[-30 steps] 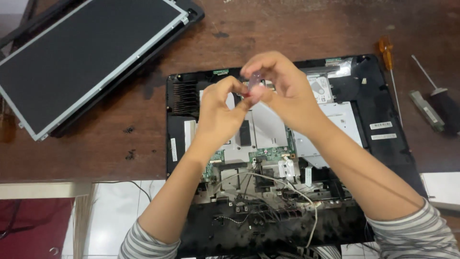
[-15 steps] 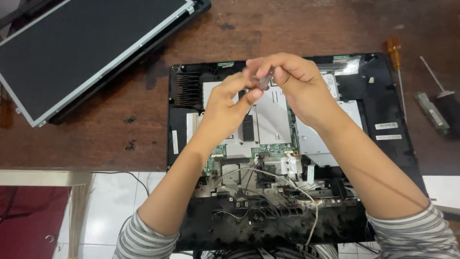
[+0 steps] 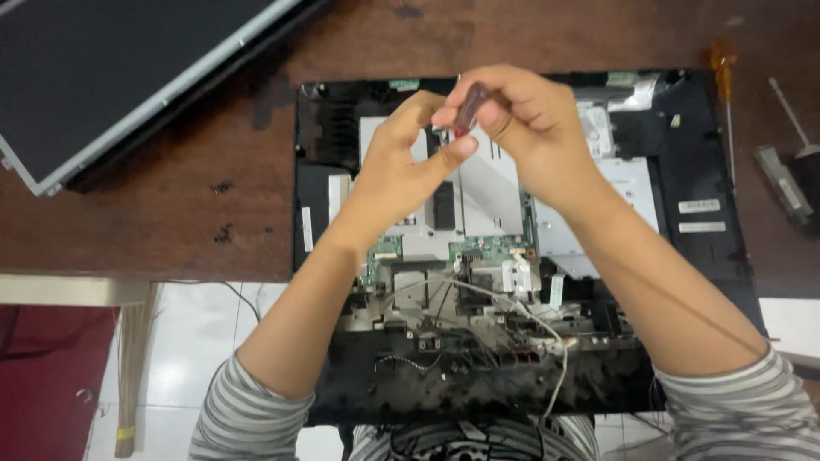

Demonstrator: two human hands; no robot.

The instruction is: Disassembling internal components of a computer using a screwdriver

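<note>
Tool in hand: a small screwdriver (image 3: 471, 107) with a dark reddish handle, held above the opened monitor chassis (image 3: 512, 256); only part of the handle shows between the fingers, and the shaft and tip are hidden.
How it handles: judged light, stiff and a little slick on the smooth handle; best taken around the handle's middle with fingertip pressure, as it is taken here.
Right hand (image 3: 530, 128): fingers curled narrowly around the screwdriver handle, wrist bent, forearm running down to the lower right in a striped sleeve.
Left hand (image 3: 397, 171): thumb and fingertips pinched up against the tool's lower end, touching it or something tiny there; what exactly, I cannot tell.
Chassis: lies flat on the brown desk (image 3: 213, 205), back open, metal shield plates and green circuit board (image 3: 478, 248) exposed, loose wires (image 3: 512, 316) near the front edge; judged fragile at the board and wiring.
Nearby: a detached screen panel (image 3: 111, 77) at upper left; an orange-handled screwdriver (image 3: 724, 77) and other tools (image 3: 786, 171) at the right, well apart from the hands.
</note>
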